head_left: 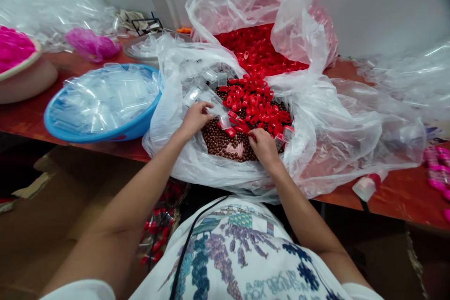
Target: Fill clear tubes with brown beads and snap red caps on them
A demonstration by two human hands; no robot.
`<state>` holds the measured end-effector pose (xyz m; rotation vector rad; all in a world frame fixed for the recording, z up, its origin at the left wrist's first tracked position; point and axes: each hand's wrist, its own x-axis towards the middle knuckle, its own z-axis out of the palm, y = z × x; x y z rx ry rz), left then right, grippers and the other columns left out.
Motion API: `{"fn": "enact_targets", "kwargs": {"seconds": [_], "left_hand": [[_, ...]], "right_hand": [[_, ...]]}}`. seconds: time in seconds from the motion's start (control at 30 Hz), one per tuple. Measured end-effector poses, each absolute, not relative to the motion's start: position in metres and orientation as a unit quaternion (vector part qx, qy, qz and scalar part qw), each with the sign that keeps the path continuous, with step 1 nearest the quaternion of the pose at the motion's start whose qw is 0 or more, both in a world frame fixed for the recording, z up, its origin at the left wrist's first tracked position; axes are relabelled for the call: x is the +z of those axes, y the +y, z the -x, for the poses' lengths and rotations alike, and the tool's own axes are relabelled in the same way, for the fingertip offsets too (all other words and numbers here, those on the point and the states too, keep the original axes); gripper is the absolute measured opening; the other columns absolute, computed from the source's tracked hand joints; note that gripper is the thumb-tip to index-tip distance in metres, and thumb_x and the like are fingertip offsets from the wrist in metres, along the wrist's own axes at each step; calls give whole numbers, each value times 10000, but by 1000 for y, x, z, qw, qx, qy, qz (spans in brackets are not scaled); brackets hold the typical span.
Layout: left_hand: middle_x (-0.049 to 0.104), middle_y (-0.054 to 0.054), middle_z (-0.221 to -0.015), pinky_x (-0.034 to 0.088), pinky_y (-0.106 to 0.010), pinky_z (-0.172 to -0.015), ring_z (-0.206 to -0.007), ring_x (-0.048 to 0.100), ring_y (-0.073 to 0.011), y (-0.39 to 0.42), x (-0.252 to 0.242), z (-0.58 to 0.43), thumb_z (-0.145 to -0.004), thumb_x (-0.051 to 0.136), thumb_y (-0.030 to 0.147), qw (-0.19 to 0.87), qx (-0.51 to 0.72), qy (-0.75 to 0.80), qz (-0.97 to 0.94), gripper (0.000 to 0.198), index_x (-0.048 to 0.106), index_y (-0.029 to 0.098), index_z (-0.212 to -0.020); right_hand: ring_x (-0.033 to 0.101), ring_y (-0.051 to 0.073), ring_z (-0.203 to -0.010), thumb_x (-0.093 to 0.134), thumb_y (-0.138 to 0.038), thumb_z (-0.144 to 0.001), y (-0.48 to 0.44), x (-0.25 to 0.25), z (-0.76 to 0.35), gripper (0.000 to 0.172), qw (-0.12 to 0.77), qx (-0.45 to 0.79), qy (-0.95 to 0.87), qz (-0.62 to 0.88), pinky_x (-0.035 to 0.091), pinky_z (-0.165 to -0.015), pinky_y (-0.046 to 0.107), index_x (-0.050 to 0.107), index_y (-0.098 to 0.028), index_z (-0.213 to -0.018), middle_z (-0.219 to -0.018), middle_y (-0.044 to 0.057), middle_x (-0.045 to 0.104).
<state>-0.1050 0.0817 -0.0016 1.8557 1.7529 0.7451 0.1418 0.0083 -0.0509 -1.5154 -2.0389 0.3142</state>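
Note:
An opened clear plastic bag (179, 159) spreads in front of me, filled with small brown beads (220, 143). A heap of red plastic caps (251, 101) lies on the beads, with clear plastic containers (192, 96) along the left side. My left hand (197, 118) is at the heap's left, its thumb and fingers closed about a clear container (217, 108). My right hand (263, 146) reaches the heap's lower edge, fingers curled and tips pinched together against the red caps. Whatever those fingertips hold is hidden.
A blue basin (101, 137) of clear plastic pieces stands left on the red table (133, 150). Behind, another bag (246, 14) holds many red caps. A pale basin (26, 82) with pink pieces is far left. One capped container (365, 187) lies at right.

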Motion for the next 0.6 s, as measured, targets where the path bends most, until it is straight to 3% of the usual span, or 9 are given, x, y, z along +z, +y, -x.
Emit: {"fn": "enact_targets", "kwargs": {"seconds": [0.13, 0.23, 0.43, 0.6], "left_hand": [[616, -25, -581, 433, -262, -517, -506, 546, -161, 65, 15, 115, -580, 641, 168, 416, 88, 652, -627, 169, 704, 141, -734], [593, -30, -492, 419, -263, -459, -438, 530, -164, 56, 15, 105, -528, 644, 116, 451, 39, 651, -609, 75, 693, 145, -575], [606, -32, -502, 461, -263, -453, -453, 540, -154, 53, -14, 61, -523, 654, 108, 575, 90, 600, -549, 84, 692, 155, -581], [616, -35, -541, 469, -253, -462, -481, 544, -147, 51, -34, 24, -540, 702, 157, 626, 110, 544, -548, 100, 695, 141, -638]], "right_hand": [[593, 179, -847, 493, -242, -843, -1, -52, -154, 302, 421, 209, -654, 593, 473, -804, 329, 562, -189, -1132, -1019, 67, 638], [588, 148, -744, 545, -296, -807, -6, -54, -156, 448, 474, 294, -588, 586, 501, -709, 296, 489, -205, -1242, -981, 56, 631], [595, 144, -787, 521, -367, -829, -18, -49, -159, 495, 527, 431, -511, 525, 531, -708, 296, 447, -221, -1296, -983, 51, 603], [588, 156, -859, 565, -384, -805, -29, -42, -170, 538, 568, 472, -435, 516, 548, -694, 288, 425, -281, -1314, -1023, 40, 582]]}}
